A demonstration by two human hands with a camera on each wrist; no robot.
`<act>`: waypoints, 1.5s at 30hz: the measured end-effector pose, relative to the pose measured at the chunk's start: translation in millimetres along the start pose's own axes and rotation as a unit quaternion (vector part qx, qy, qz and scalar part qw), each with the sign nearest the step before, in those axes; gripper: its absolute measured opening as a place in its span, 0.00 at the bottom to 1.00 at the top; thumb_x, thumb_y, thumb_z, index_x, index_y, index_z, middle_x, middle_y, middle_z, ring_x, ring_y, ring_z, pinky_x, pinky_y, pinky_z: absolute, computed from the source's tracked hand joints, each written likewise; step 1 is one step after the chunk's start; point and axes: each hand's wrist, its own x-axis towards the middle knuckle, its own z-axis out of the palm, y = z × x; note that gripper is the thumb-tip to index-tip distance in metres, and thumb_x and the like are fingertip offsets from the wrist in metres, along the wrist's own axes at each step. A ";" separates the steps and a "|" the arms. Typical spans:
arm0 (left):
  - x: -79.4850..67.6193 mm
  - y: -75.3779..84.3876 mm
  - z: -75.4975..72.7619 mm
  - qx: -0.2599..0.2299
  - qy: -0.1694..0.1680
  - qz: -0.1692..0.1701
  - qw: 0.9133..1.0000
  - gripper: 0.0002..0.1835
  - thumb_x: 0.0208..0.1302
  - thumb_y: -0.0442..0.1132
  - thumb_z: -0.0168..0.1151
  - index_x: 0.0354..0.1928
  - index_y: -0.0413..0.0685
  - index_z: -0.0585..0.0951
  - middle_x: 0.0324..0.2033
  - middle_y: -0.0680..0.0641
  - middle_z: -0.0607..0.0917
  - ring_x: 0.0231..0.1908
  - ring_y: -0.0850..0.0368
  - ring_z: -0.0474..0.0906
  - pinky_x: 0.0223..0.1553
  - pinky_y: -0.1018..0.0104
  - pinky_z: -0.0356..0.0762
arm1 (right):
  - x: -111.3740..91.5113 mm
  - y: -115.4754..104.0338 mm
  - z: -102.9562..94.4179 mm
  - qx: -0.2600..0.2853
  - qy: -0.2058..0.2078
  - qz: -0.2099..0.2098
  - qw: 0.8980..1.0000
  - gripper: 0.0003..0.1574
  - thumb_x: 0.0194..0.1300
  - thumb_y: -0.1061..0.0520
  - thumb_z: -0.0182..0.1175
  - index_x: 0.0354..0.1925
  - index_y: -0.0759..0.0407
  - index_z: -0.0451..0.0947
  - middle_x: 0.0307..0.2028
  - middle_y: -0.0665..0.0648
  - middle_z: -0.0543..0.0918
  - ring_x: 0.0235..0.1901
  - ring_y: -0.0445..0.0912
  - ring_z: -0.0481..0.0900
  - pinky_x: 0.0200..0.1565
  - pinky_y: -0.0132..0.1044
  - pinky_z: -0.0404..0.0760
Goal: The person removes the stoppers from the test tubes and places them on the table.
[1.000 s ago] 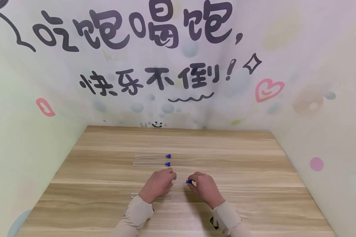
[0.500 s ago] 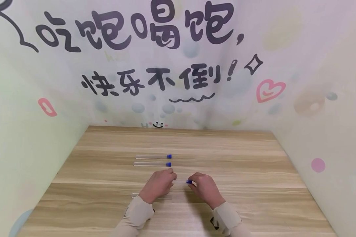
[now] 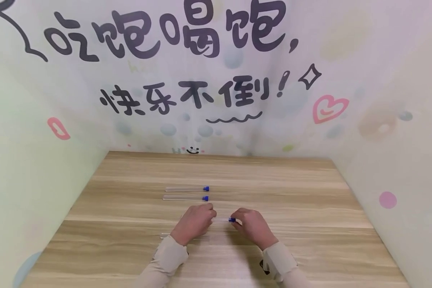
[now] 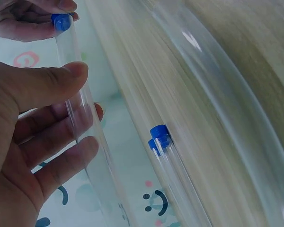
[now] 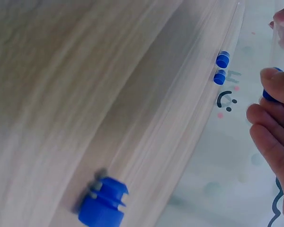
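My left hand (image 3: 196,222) holds a clear test tube (image 4: 68,47) between thumb and curled fingers, above the table. My right hand (image 3: 252,226) pinches a blue cap (image 3: 232,220) at the tube's mouth; how deep the cap sits is hard to tell. Two capped test tubes (image 3: 185,198) lie side by side beyond my left hand, their blue caps to the right. Another clear tube (image 3: 163,236) lies under my left wrist, partly hidden, and shows large in the left wrist view. A loose blue cap (image 5: 102,203) lies on the table in the right wrist view, hidden in the head view.
The wood-grain table (image 3: 291,176) meets a printed back wall (image 3: 147,132) with black lettering. Pale walls rise at the left and right sides.
Both hands have stayed almost in place, with a slight shift to the right in view. The tube between them shows more clearly now. The lying tubes have not moved.
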 end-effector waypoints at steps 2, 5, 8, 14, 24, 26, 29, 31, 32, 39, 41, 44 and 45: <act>0.3 -0.3 -0.4 -0.003 0.002 -0.001 1.000 0.04 0.52 0.35 0.70 0.24 0.51 0.83 0.23 0.55 0.76 0.23 0.63 0.75 0.23 0.73 0.73 | -0.1 -0.3 0.6 0.000 0.014 0.010 1.000 0.08 0.47 0.60 0.74 0.27 0.57 0.84 0.28 0.50 0.86 0.28 0.40 0.83 0.32 0.30 0.81; 0.2 -1.3 -0.2 -0.011 0.005 -0.006 1.000 0.05 0.53 0.35 0.69 0.24 0.50 0.82 0.23 0.54 0.76 0.23 0.63 0.76 0.23 0.72 0.74 | 0.2 -1.0 1.5 0.008 0.026 0.031 0.999 0.08 0.46 0.60 0.74 0.27 0.57 0.84 0.27 0.50 0.86 0.27 0.40 0.84 0.31 0.30 0.81; -0.4 -2.4 0.9 -0.018 0.006 -0.009 1.000 0.04 0.52 0.35 0.69 0.25 0.49 0.82 0.24 0.54 0.77 0.24 0.62 0.76 0.24 0.71 0.74 | 0.9 -1.3 1.3 0.018 0.034 0.048 0.998 0.08 0.45 0.61 0.75 0.27 0.57 0.84 0.27 0.50 0.86 0.27 0.40 0.84 0.30 0.30 0.81; -1.8 -3.8 1.2 -0.013 0.029 -0.013 0.999 0.03 0.52 0.35 0.71 0.28 0.48 0.84 0.26 0.54 0.79 0.25 0.62 0.78 0.25 0.72 0.76 | 2.3 0.0 -0.1 0.026 0.041 0.037 0.998 0.09 0.46 0.61 0.74 0.28 0.57 0.84 0.29 0.51 0.87 0.29 0.41 0.84 0.32 0.30 0.82; -4.2 -8.1 0.6 0.000 0.063 -0.026 0.998 0.05 0.51 0.35 0.71 0.31 0.49 0.85 0.26 0.53 0.78 0.28 0.60 0.78 0.27 0.70 0.77 | 0.7 8.5 -4.4 0.033 0.072 0.020 0.997 0.11 0.44 0.63 0.75 0.29 0.56 0.84 0.29 0.50 0.87 0.29 0.41 0.85 0.32 0.31 0.82; -5.6 -10.1 1.7 0.007 0.070 -0.026 0.997 0.05 0.50 0.35 0.71 0.31 0.49 0.85 0.27 0.53 0.79 0.29 0.61 0.78 0.27 0.70 0.78 | -0.4 11.4 -5.3 0.030 0.072 0.023 0.997 0.11 0.44 0.63 0.74 0.29 0.56 0.84 0.29 0.50 0.87 0.29 0.41 0.85 0.32 0.31 0.82; -8.1 -13.9 3.6 0.012 0.082 -0.027 0.996 0.06 0.49 0.35 0.72 0.30 0.49 0.84 0.27 0.54 0.79 0.30 0.61 0.78 0.28 0.70 0.78 | -2.4 15.8 -7.1 0.021 0.070 0.034 0.997 0.11 0.44 0.63 0.75 0.29 0.56 0.84 0.29 0.50 0.87 0.29 0.41 0.84 0.32 0.31 0.82; -9.7 -16.6 4.2 0.010 0.087 -0.029 0.996 0.06 0.49 0.34 0.72 0.30 0.48 0.84 0.27 0.53 0.79 0.30 0.60 0.78 0.29 0.70 0.78 | -4.1 18.7 -8.3 0.015 0.067 0.045 0.997 0.11 0.44 0.63 0.75 0.29 0.56 0.84 0.28 0.50 0.86 0.28 0.40 0.84 0.31 0.31 0.81; -10.7 -18.0 4.5 0.008 0.087 -0.030 0.996 0.06 0.48 0.34 0.72 0.30 0.48 0.84 0.27 0.53 0.79 0.30 0.60 0.78 0.29 0.69 0.78 | -5.0 19.9 -9.1 0.014 0.066 0.052 0.996 0.11 0.44 0.63 0.75 0.29 0.56 0.84 0.28 0.50 0.86 0.27 0.40 0.84 0.31 0.31 0.81; -19.7 -26.2 5.8 -0.014 0.071 -0.047 0.996 0.06 0.48 0.33 0.71 0.28 0.46 0.82 0.27 0.52 0.78 0.29 0.58 0.77 0.28 0.67 0.78 | -10.3 26.6 -16.7 -0.006 0.029 0.102 0.994 0.11 0.44 0.63 0.74 0.27 0.56 0.82 0.28 0.51 0.86 0.28 0.42 0.84 0.31 0.34 0.82; -22.7 -28.3 7.1 -0.015 0.069 -0.052 0.996 0.06 0.48 0.32 0.71 0.28 0.47 0.82 0.26 0.52 0.77 0.28 0.58 0.77 0.27 0.67 0.77 | -11.9 28.7 -19.6 -0.010 0.010 0.125 0.992 0.10 0.45 0.63 0.74 0.28 0.56 0.82 0.30 0.51 0.87 0.29 0.44 0.85 0.33 0.36 0.82; -26.5 -32.5 9.2 -0.016 0.065 -0.058 0.996 0.06 0.47 0.32 0.71 0.27 0.47 0.82 0.25 0.52 0.77 0.28 0.58 0.76 0.26 0.67 0.77 | -15.0 33.4 -25.3 -0.017 -0.014 0.157 0.987 0.08 0.46 0.62 0.73 0.28 0.56 0.83 0.30 0.51 0.86 0.30 0.44 0.84 0.33 0.37 0.81; -27.8 -34.2 10.1 -0.016 0.061 -0.061 0.996 0.06 0.48 0.32 0.71 0.27 0.47 0.82 0.26 0.52 0.77 0.28 0.58 0.76 0.26 0.67 0.77 | -16.3 35.6 -27.0 -0.018 -0.018 0.165 0.986 0.08 0.46 0.62 0.73 0.28 0.56 0.84 0.30 0.51 0.86 0.30 0.44 0.83 0.32 0.37 0.81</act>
